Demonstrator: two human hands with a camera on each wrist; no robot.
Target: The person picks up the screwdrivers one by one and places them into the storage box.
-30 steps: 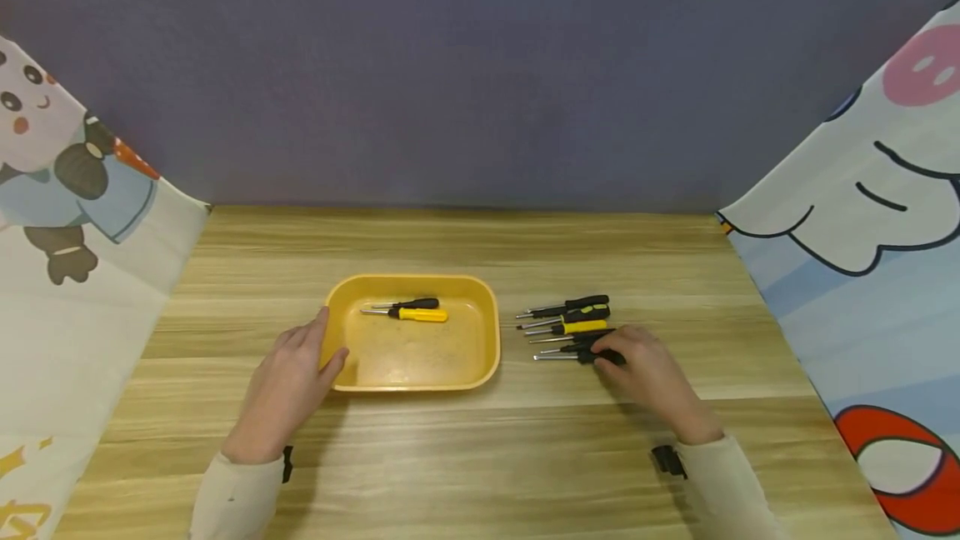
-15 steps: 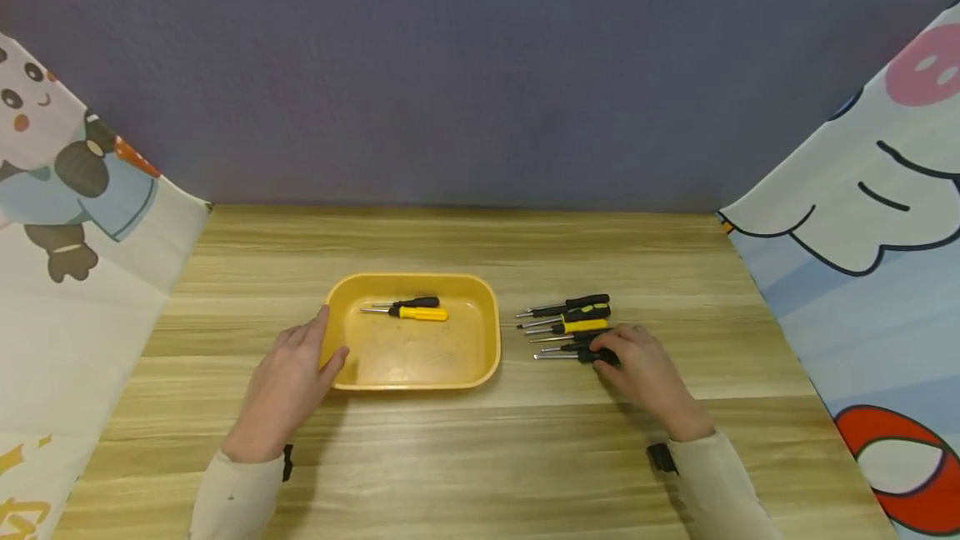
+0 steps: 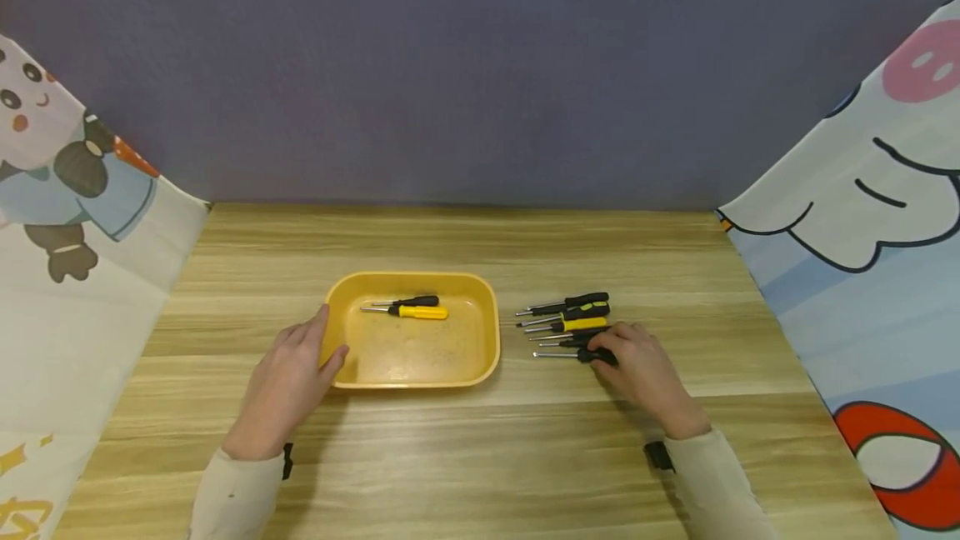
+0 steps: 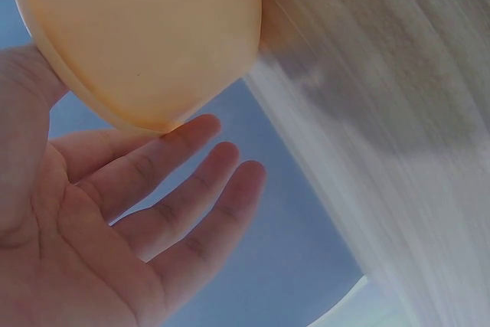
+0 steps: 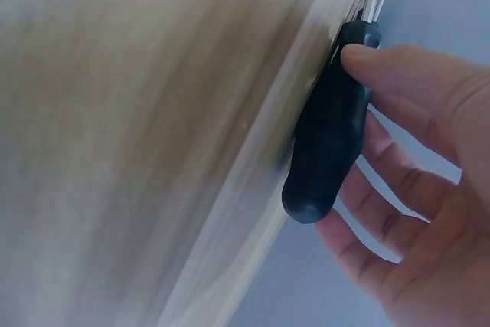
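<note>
Tray: one shallow, rounded-rectangular vessel in yellow-orange, apparently plastic (image 3: 412, 361), on the tabletop between the two hands, nearer the left hand. Contents: one screwdriver with a bright yellow handle, black collar and metal shaft (image 3: 422, 313), and, just behind it, one slimmer screwdriver with a black handle (image 3: 420, 301); both lie flat toward the rear, tips to the left.

Left hand (image 3: 287, 369): at the tray's near left corner, thumb over the rim and fingers along the outer wall, holding the corner between them; the lower fingers are slightly spread and gently bent in the left wrist view.

Loose group, right of the tray and apart from it: several screwdrivers side by side, tips to the left. Included are a black-handled piece at the far end (image 3: 587, 300), a black handle with yellow-green markings (image 3: 590, 312), and a yellow handle with black collar (image 3: 584, 325). The nearer ones are partly covered by the hand; exact count unclear.

Right hand (image 3: 639, 367): thumb and fingers clamped on the nearest piece, a screwdriver with a thick, contoured black handle (image 5: 331, 132), which lies at the tabletop.

Setting: light wood-grain tabletop (image 3: 465, 457); plain grey-blue back wall (image 3: 465, 73); white-and-blue cartoon-printed panels at left (image 3: 67, 315) and right (image 3: 847, 332); pale cream sleeves (image 3: 236, 494) on both arms.
</note>
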